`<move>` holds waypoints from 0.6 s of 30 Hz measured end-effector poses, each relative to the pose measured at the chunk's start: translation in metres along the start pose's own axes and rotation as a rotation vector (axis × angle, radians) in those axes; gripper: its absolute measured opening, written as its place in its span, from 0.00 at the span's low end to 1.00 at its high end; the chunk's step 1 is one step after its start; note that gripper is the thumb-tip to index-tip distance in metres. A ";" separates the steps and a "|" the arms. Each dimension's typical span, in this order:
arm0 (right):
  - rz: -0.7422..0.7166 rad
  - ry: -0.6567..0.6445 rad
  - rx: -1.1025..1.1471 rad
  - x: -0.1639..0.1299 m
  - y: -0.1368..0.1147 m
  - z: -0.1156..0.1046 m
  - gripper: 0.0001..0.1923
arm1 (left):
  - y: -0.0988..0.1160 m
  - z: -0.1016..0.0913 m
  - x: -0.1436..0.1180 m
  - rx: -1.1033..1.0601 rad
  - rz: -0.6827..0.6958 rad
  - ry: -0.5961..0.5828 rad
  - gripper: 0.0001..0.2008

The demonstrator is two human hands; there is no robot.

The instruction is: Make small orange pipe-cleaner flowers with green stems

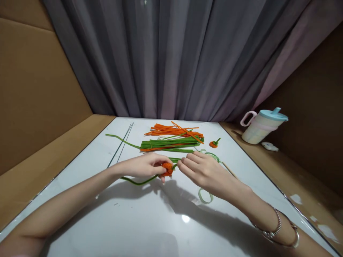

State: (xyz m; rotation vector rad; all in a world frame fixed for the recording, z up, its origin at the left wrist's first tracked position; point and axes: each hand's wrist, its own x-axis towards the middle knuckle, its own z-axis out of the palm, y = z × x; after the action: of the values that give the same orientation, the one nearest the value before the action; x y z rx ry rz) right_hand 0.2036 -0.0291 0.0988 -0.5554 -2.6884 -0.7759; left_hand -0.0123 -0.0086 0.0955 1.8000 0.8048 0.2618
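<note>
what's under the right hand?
Under the right hand lies pale green tape, looping out at both sides on the white table. A thin wooden stick pokes out too. The tape's middle stretch is covered.

You have nothing to read here: no text, label, brand, number or sign shows on anything around your hands. The pastel plastic jug with the pale blue lid (261, 125), well off beyond your right hand (206, 171), carries no legible print. The small white object (270, 146) lying just beside that jug is too small to tell whether it bears any marking. The brown cardboard wall (34, 85) out past your left hand (146, 165) shows no lettering, and neither does the white tabletop (150, 221) under both hands.
</note>
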 end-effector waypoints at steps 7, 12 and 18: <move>0.005 -0.016 0.066 -0.002 0.002 0.002 0.17 | -0.016 0.020 0.002 0.354 0.108 0.378 0.09; 0.005 -0.044 0.127 -0.004 0.003 0.002 0.17 | -0.017 0.027 0.002 0.574 0.161 0.434 0.11; 0.002 -0.004 0.163 -0.004 -0.002 0.002 0.18 | -0.016 0.027 0.000 0.688 0.136 0.386 0.10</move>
State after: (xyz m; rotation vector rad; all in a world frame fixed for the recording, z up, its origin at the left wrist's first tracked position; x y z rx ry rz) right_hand 0.2063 -0.0309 0.0952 -0.5195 -2.7220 -0.5485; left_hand -0.0041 -0.0261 0.0709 2.4998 1.1372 0.4723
